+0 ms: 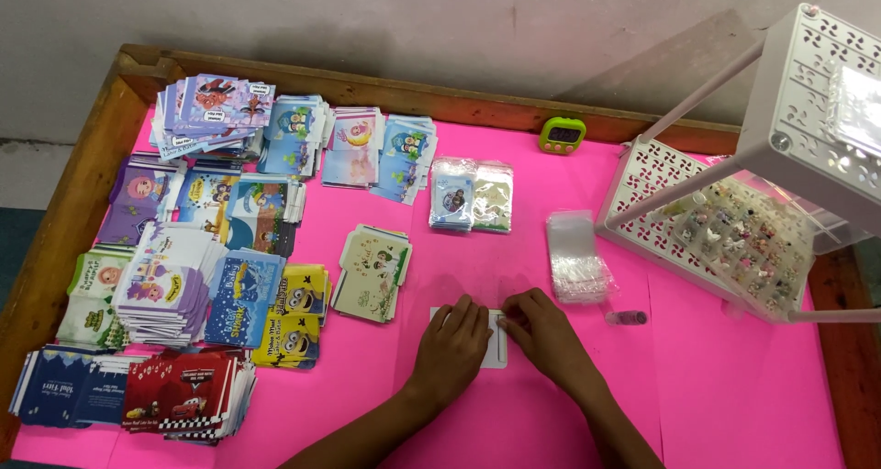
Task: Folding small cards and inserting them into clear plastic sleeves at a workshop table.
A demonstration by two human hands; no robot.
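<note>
1. Head view: our fingers (463,315) on the left hand (450,348) are lying flat and close together, pressing down on a small white card (496,351) on the pink worktop (716,377). The fingers of our right hand (541,331) are curling in at the card's upper right corner; we cannot tell whether they are pinching it or only touching.
2. We are judging the step in hand as flattening or folding this one card, which is lying just below the middle of the worktop, between both hands. The next move is calling for a steady left hand while the right works the edge.
3. We are counting one card in hand, one stack of clear sleeves (576,256), two filled packets (471,195), one green timer (563,135), one white rack (725,221), and more than a dozen piles of printed envelopes (220,249) at the left.
</note>
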